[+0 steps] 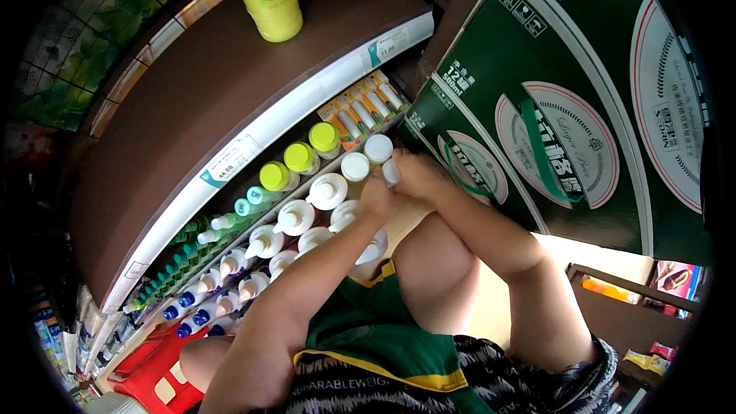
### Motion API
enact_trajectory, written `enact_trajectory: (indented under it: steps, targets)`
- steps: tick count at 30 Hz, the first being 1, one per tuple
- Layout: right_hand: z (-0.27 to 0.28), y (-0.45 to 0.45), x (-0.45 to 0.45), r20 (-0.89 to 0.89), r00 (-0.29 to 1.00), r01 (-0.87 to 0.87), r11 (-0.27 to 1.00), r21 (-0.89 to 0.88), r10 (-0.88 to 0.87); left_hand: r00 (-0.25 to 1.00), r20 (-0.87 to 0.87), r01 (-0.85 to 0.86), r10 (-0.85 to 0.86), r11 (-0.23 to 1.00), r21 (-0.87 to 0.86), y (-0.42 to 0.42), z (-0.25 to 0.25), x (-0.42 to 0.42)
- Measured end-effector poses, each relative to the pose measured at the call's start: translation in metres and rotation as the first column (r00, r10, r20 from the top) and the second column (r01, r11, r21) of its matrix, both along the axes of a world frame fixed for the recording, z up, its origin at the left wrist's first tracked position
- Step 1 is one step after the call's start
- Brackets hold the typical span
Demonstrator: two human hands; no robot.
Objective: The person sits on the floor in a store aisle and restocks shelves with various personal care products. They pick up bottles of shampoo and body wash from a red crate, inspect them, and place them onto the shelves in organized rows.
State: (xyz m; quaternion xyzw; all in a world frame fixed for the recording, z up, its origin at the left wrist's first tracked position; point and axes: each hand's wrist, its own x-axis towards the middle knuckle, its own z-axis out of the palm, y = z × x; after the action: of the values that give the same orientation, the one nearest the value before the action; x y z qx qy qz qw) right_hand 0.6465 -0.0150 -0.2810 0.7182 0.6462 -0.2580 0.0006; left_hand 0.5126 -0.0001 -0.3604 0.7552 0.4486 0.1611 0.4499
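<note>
Both my hands meet at the right end of the lower shelf. My right hand (418,175) closes around a small white-capped container (391,172), and my left hand (378,195) touches its other side. Just beyond them stand two more white-lidded containers (378,148). White pump bottles (328,191) fill rows to the left of my hands. Behind these are jars with yellow-green lids (325,137) and carded packs of white tubes (368,108). The lower part of the held container is hidden by my fingers.
Stacked green beer cartons (552,69) rise close on the right. The upper shelf's edge (276,104) overhangs the bottles, with a yellow bottle (270,0) on top. Blue-capped bottles (201,317) and a red plastic basket (152,365) are at the lower left.
</note>
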Motion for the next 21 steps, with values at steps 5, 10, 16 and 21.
enact_trajectory:
  steps: [5, 10, 16, 21]
  targets:
    - [-0.010, -0.005, -0.001, 0.065, 0.997, 0.040, 0.999, 0.018, -0.041, 0.999, -0.010, 0.031, -0.031, 1.000, 0.001, -0.006, 0.019, -0.007]
    - [0.069, 0.001, -0.024, -0.021, 0.999, 0.033, 0.980, 0.194, -0.029, 0.959, 0.035, 0.284, -0.282, 0.952, -0.117, 0.014, 0.123, -0.050]
    - [0.168, 0.048, -0.036, -0.391, 0.913, 0.227, 0.659, 0.717, 0.111, 0.880, 0.468, -0.121, 0.082, 0.991, 0.055, 0.096, 0.245, -0.087]
    - [0.247, 0.126, -0.039, -0.554, 0.814, 0.388, 0.546, 0.743, 0.175, 0.843, 0.504, -0.385, 0.187, 0.864, 0.325, 0.173, 0.310, -0.091]
